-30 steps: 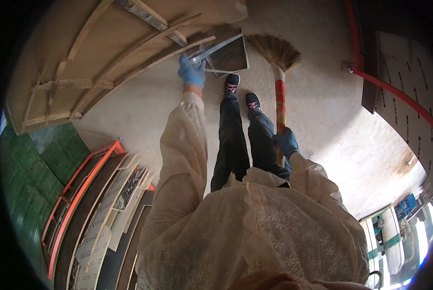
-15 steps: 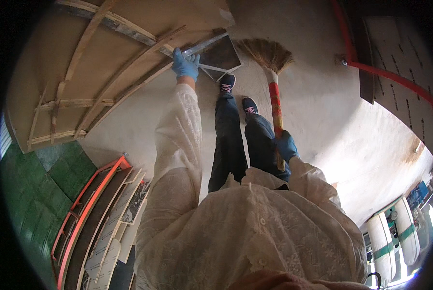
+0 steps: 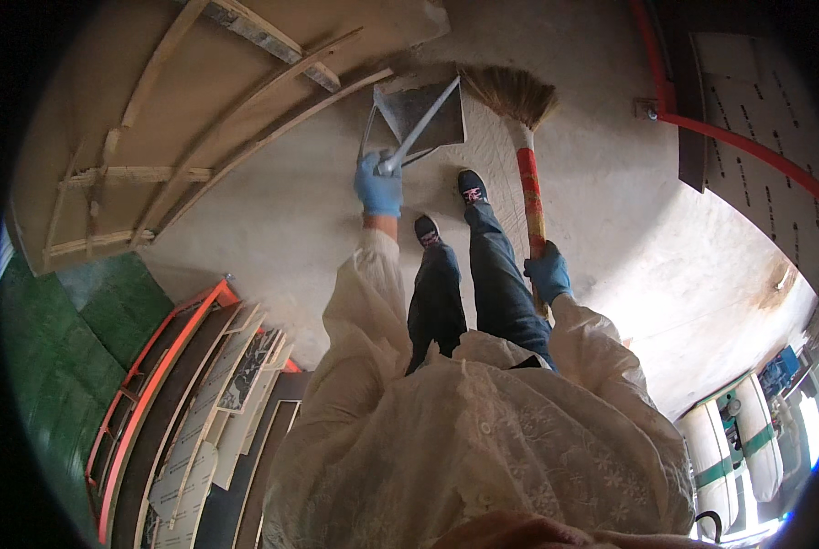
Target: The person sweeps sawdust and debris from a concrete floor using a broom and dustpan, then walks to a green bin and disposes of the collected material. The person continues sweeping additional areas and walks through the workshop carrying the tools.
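A grey dustpan [image 3: 439, 121] is held at the upper centre of the frame, its flat pan turned toward the top and its bar-like handle slanted down to the left. The lower end of this handle is gripped by the left hand [image 3: 379, 186], gloved in blue, with the fingers curled around it; the hand is slightly blurred. Whether the pan rests on the floor [image 3: 602, 174] cannot be told.

Just right of the pan, a broom [image 3: 531, 188] is held nearly upright in the picture, its straw bristles fanned out at the top. Its red-wrapped handle is enclosed low down by the right hand [image 3: 548, 273], also blue-gloved. The bristles' left edge is seen close beside the pan's upper right corner; contact cannot be made out.

Below the pan, two dark shoes [image 3: 473, 187] with pink laces are planted on the pale floor. The upper left is filled by a brown panel [image 3: 217, 84] braced with wooden strips. At the lower left, boards [image 3: 185, 480] are stacked beside an orange-red rack [image 3: 128, 435], with green sheeting [image 3: 62, 339] spread farther left. The upper right is crossed by a red rail [image 3: 757, 161].
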### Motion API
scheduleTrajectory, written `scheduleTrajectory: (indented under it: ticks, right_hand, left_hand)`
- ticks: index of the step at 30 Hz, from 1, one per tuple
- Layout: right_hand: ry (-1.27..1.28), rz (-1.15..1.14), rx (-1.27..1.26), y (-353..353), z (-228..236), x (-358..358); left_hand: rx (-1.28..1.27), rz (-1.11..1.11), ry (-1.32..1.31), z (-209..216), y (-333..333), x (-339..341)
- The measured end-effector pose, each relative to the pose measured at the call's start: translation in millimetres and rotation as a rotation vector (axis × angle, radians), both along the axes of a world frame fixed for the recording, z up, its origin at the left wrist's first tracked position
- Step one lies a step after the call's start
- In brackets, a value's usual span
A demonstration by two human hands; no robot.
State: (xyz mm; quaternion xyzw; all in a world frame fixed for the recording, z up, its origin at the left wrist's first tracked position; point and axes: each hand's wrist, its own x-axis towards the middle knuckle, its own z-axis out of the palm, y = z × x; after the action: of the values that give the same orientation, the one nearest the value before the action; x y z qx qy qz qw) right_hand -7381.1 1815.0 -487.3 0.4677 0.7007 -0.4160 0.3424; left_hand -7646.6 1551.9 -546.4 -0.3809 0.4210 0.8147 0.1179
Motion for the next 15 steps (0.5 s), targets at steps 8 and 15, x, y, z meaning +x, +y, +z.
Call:
scheduleTrajectory:
  ticks: [8, 15]
  right_hand:
    - [-0.037, 0.086, 0.106, -33, 26, 34]
    - [0.121, -0.061, 0.077, -81, 44, 71]
  left_hand:
    - [-0.237, -0.029, 0.279, 30, -87, 113]
    - [-0.057, -0.061, 0.408, 61, -151, 142]
